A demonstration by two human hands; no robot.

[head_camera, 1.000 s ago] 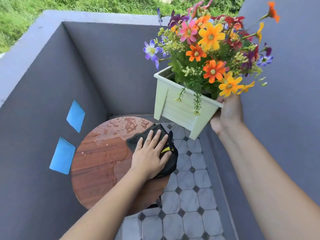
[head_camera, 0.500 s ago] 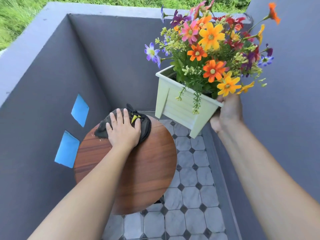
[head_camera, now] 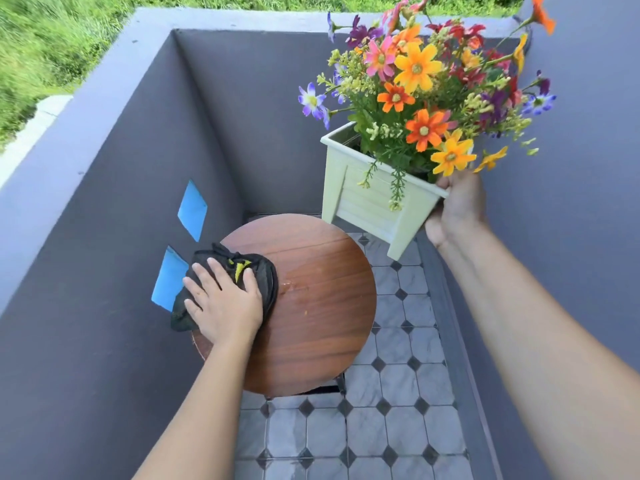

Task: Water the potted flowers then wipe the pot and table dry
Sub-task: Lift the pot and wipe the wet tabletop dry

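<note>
Left forearm: bare, extended fwd from lower frame edge over the near-left part of the surface.
Left hand: laid palm-down on the cloth, fingers straight and slightly spread; cloth is pressed flat, not gripped.
Cloth: black, bunched, w/ a yellow mark shown between the fingers. Located at the left edge of the surface; its left part hangs past the rim.
Surface: round, wood-grain top. A thin wet streak is seen just right of the cloth. A dark frame is partly seen under the near rim.
Floor: pale octagonal tiles w/ small dark diamond insets, right of and below the surface.
Right forearm: bare, extended fwd along the right side.
Right hand: closed round the near-right corner of the pot, thumb at the rim; fingers behind the pot are hidden.
Pot: pale green, square, slatted sides, corner feet. Held in the air, tilted, above the far-right rim of the surface and the floor; no contact w/ the surface.
Flowers: orange, yellow, pink, purple and red blooms w/ green sprigs, filling the pot and spreading above it.
Wall: grey, enclosing the area at left and far end.
Blue patches: two, on the left wall, one above the other.
Grass: green, beyond the wall top.
</note>
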